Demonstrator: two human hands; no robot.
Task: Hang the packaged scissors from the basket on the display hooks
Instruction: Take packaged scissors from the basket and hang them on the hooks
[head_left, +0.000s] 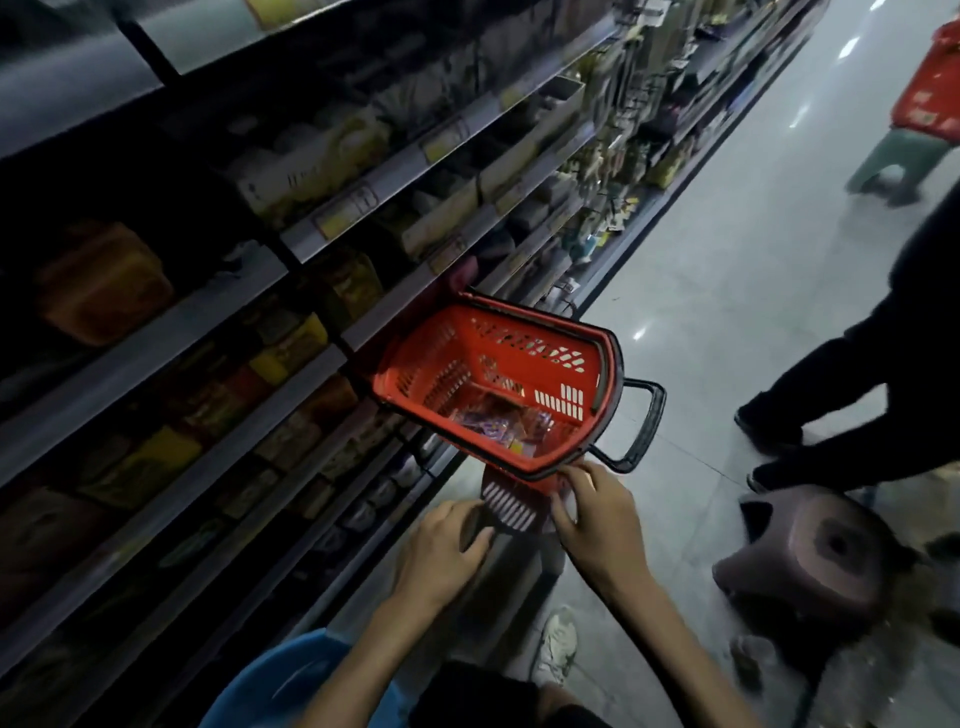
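A red shopping basket (582, 358) with black rim and handle stands tilted on the aisle floor beside the shelving. Several colourful packets (498, 423) lie at its bottom; I cannot tell which are scissors. My right hand (597, 512) grips the basket's near rim, fingers curled over the edge. My left hand (441, 540) rests against the basket's near wall lower down, fingers curled round a dark part there. Display hooks with hanging goods (618, 119) show far up the shelving, dim and blurred.
Dark stocked shelves (311, 239) run along the left. A brown plastic stool (815, 561) stands at right, a person's dark legs (852, 395) beyond it. A blue stool (291, 680) is under me. A red basket on a green stool (904, 156) sits far right.
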